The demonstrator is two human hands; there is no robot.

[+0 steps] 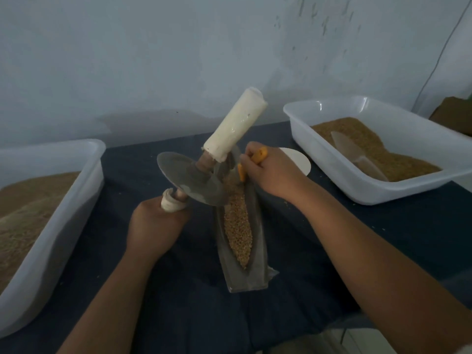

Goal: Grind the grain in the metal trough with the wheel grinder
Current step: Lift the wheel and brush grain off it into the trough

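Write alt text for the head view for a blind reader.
A person's left hand grips one handle of a wheel grinder, tilted over a metal trough of grain, while the right hand holds an orange-handled tool at the trough's far end. Grain-filled plastic tubs flank it.

trough (pixel 258 254) centre – tubs (pixel 398 175) left & right, grain (pixel 237 226) inside

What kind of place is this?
Probably a simple grain-processing workroom: a grain-filled left tub and right tub, a metal trough with a wheel grinder, and a bare wall.
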